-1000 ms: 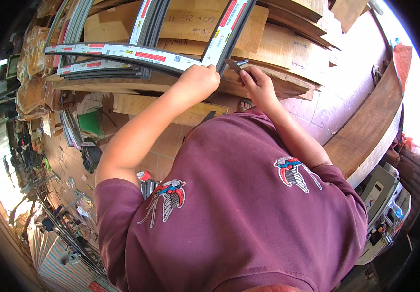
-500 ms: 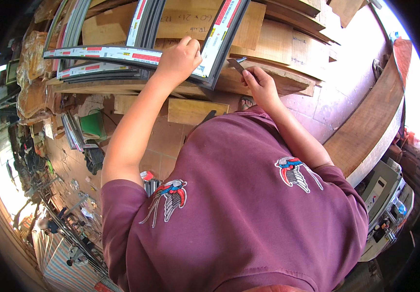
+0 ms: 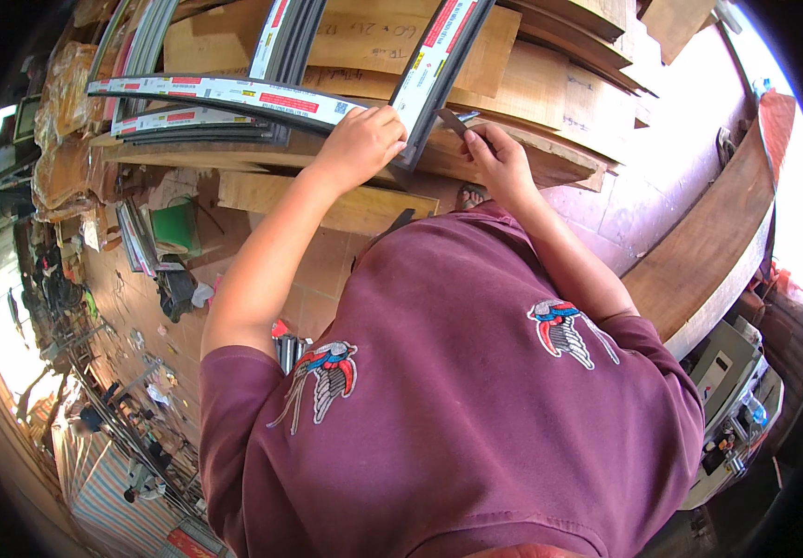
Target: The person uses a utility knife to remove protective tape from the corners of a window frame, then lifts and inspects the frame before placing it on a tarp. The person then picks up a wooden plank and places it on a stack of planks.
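Observation:
A dark frame profile [image 3: 239, 90] with a white and red printed protective film runs across in front of me. It meets a second, slanting profile [image 3: 434, 63] at a corner. My left hand [image 3: 361, 144] is closed over the profile's end at that corner, fingers curled on its near edge; what lies under the fingertips is hidden. Just right of the corner, my right hand [image 3: 499, 160] pinches a thin, flat, dark metal blade [image 3: 453, 122] between thumb and fingers. The blade's tip points up and left, close to the slanting profile.
Under the profiles lie stacked wooden boards [image 3: 522, 84]. More film-covered profiles [image 3: 281, 46] stand farther back. A long brown plank [image 3: 704, 237] leans at the right, beside a grey machine [image 3: 732, 372]. On the tiled floor at the left is a green container [image 3: 173, 231].
My left hand has moved right and down along the profile to the corner, its fingers now lower over the edge. My right hand still holds the blade in nearly the same place.

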`<state>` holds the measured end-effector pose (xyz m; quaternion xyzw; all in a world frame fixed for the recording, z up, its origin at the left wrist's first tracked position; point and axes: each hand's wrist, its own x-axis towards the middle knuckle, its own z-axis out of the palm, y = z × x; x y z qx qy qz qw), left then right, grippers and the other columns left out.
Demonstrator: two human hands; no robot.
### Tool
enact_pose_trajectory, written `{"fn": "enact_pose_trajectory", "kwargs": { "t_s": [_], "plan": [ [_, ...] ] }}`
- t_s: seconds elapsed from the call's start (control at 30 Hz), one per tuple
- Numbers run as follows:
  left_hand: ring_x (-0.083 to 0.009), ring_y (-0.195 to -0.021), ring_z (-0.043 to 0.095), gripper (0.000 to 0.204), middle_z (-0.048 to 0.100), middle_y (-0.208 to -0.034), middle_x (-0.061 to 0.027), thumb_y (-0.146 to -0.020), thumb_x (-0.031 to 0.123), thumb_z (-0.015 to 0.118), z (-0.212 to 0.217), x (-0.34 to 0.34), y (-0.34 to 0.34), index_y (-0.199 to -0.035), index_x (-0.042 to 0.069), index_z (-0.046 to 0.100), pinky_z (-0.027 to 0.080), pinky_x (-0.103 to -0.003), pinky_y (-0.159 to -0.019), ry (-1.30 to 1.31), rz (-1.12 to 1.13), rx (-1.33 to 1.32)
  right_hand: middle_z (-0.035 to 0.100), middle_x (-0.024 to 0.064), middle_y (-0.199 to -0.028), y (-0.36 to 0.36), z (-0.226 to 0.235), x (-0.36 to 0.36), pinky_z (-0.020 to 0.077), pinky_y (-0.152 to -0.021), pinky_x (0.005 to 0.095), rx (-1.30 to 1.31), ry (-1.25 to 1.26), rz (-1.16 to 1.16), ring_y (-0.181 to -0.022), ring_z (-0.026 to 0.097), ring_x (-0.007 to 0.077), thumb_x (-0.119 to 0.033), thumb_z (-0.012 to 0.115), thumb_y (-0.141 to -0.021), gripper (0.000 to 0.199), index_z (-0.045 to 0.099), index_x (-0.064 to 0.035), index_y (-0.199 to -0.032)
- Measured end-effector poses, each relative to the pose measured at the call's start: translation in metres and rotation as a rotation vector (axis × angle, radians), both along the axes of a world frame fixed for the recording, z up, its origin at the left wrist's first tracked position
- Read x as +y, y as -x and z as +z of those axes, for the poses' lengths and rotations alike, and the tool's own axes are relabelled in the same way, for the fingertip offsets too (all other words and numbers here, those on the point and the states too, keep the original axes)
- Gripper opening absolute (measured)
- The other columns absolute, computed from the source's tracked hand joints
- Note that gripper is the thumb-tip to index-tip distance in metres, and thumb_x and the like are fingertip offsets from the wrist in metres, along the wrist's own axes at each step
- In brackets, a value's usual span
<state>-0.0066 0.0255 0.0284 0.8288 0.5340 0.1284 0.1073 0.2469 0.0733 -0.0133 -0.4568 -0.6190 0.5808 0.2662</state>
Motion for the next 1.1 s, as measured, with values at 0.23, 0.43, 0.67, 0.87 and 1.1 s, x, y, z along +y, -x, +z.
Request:
{"fn": "enact_pose_trajectory", "kwargs": {
  "t_s": [0.23, 0.43, 0.67, 0.87, 1.1],
  "plan": [
    [-0.0314, -0.090, 0.064, 0.011, 0.059, -0.093, -0.0127, -0.086, 0.011, 0.065, -0.002, -0.005, -0.007, -0.091, 0.003, 0.059, 0.051, -0.042, -0.084, -0.052, -0.049, 0.207, 0.068, 0.0057, -0.079, 0.000, -0.018, -0.002, 0.0491, -0.069, 0.0287, 0.058, -0.037, -0.024, -0.073, 0.059, 0.0108, -0.022, 0.060, -0.102, 0.023, 0.065, -0.0004, -0.100],
    [-0.0304, -0.086, 0.065, 0.009, 0.058, -0.091, -0.0181, -0.081, 0.005, 0.060, -0.001, -0.001, -0.024, -0.086, 0.001, 0.055, 0.054, -0.041, -0.083, -0.113, -0.122, 0.477, 0.068, 0.0033, -0.083, -0.013, -0.028, -0.009, 0.0485, -0.069, 0.0253, -0.025, 0.092, -0.052, -0.079, 0.060, 0.0075, -0.022, 0.055, -0.105, 0.024, 0.062, -0.0012, -0.096],
    [-0.0254, -0.062, 0.070, 0.010, 0.058, -0.087, -0.0165, -0.082, 0.008, 0.061, -0.010, 0.009, -0.010, -0.086, 0.002, 0.054, 0.059, -0.036, -0.057, -0.218, -0.148, 0.463, 0.067, 0.0319, -0.093, -0.089, -0.116, -0.052, 0.0504, -0.080, 0.0530, -0.518, -0.063, 0.083, -0.092, 0.063, 0.0516, -0.029, 0.056, -0.101, 0.029, 0.058, -0.0003, -0.103],
    [-0.0304, -0.066, 0.069, 0.012, 0.058, -0.099, -0.0184, -0.088, 0.005, 0.059, -0.018, -0.002, -0.006, -0.095, 0.001, 0.051, 0.059, -0.038, -0.057, -0.154, -0.001, 0.269, 0.067, 0.0289, -0.098, -0.097, -0.104, -0.052, 0.0496, -0.084, 0.0458, -0.524, 0.082, 0.233, -0.095, 0.065, 0.0423, -0.033, 0.054, -0.102, 0.032, 0.059, -0.0012, -0.105],
    [-0.0344, -0.083, 0.068, 0.018, 0.061, -0.108, -0.0117, -0.095, 0.018, 0.064, 0.010, -0.018, -0.008, -0.108, 0.006, 0.058, 0.057, -0.045, -0.070, -0.163, 0.391, -0.087, 0.067, 0.0293, -0.103, -0.084, -0.092, -0.046, 0.0497, -0.088, 0.0463, -0.549, 0.071, 0.287, -0.101, 0.064, 0.0449, -0.033, 0.053, -0.101, 0.036, 0.061, 0.0012, -0.106]
  ]
}}
